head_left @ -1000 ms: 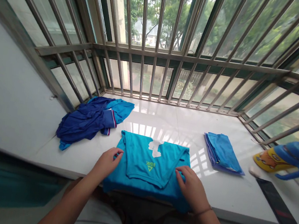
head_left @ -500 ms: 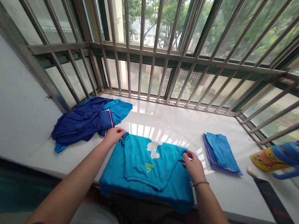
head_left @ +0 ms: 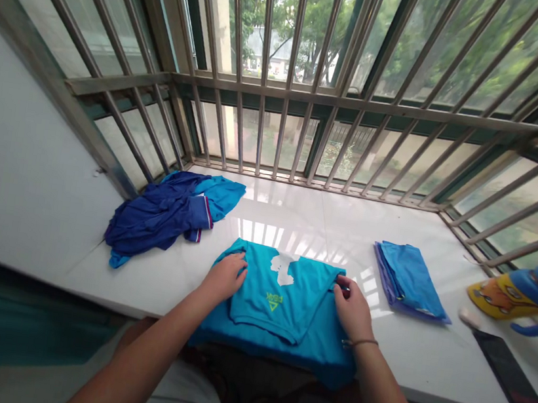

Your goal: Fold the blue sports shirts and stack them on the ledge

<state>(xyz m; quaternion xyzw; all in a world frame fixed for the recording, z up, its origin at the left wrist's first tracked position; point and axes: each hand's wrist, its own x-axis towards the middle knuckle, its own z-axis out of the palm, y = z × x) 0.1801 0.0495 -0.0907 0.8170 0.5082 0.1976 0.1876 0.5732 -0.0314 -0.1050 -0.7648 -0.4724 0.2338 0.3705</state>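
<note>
Lower centre: I judge the shirt [head_left: 277,321] only partly folded over itself. The left hand [head_left: 223,277] and right hand [head_left: 353,306] rest bent fingers at its sides; whether they grip, I cannot tell. Stack [head_left: 410,279] at right, folded; heap [head_left: 157,220] at left, unfolded.

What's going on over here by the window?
Someone's left hand and right hand are at opposite sides of a turquoise shirt, partly folded on a white ledge. Whether they grip it is hard to see. Crumpled clothes lie to the left, folded clothing and a colourful mug to the right.
</note>
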